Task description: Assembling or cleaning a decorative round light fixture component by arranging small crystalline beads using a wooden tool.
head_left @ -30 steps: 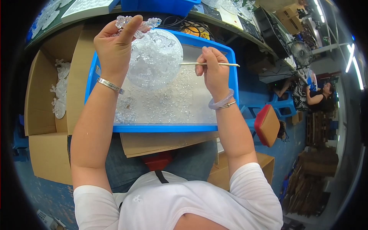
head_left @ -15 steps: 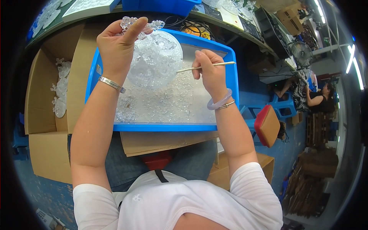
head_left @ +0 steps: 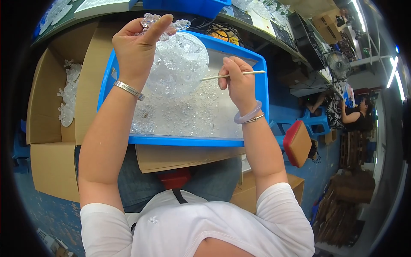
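Bits (head_left: 177, 113) strew the blue-rimmed tray (head_left: 188, 141) beside a cluttered workbench (head_left: 252, 30).

Left hand (head_left: 138, 49): closed in a grip, thumb (head_left: 158, 30) extended. Right hand (head_left: 239, 81): positioned right of and nearer the body than the left, fingers pinched. Forearms (head_left: 102, 145): bare, one behind each hand.

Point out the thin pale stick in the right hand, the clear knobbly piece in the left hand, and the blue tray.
Thin pale stick (head_left: 210, 78): head view, shaft near its left end.
Clear knobbly piece (head_left: 183, 24): head view, its right end.
Blue tray (head_left: 186, 141): head view, rim nearest the wearer.
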The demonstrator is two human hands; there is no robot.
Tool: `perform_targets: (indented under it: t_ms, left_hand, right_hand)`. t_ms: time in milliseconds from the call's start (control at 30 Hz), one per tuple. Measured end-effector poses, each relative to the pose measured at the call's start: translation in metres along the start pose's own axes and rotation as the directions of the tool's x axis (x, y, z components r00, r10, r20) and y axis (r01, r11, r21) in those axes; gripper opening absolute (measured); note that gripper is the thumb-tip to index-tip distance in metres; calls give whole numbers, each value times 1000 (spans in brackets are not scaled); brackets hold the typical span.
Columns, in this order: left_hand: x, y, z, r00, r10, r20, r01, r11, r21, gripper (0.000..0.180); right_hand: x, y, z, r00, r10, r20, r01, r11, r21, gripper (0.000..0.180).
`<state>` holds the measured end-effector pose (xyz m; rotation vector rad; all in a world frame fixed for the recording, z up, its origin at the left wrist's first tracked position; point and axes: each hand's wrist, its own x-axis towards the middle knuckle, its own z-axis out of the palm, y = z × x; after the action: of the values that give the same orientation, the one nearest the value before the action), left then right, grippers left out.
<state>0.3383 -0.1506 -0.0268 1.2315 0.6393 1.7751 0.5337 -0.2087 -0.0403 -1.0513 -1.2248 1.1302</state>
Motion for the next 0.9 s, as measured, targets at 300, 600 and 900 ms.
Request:
perform_targets:
  t_ms: [300,600,900]
  left_hand:
    - [1,-1,0,1000,-9,16,9,1000,30,21]
    - [-1,4,3,999,-35,-3,35,999,40,22]
    - [-3,6,5,997,-65,45,57,987,149,21]
  right_hand:
    - [0,-1,1,999,-14,-34,13,999,-34,28]
    - [-2,1,3,1000,9,12,-8,997,-78,28]
    - [4,2,-6,993,-55,-104,49,997,-53,29]
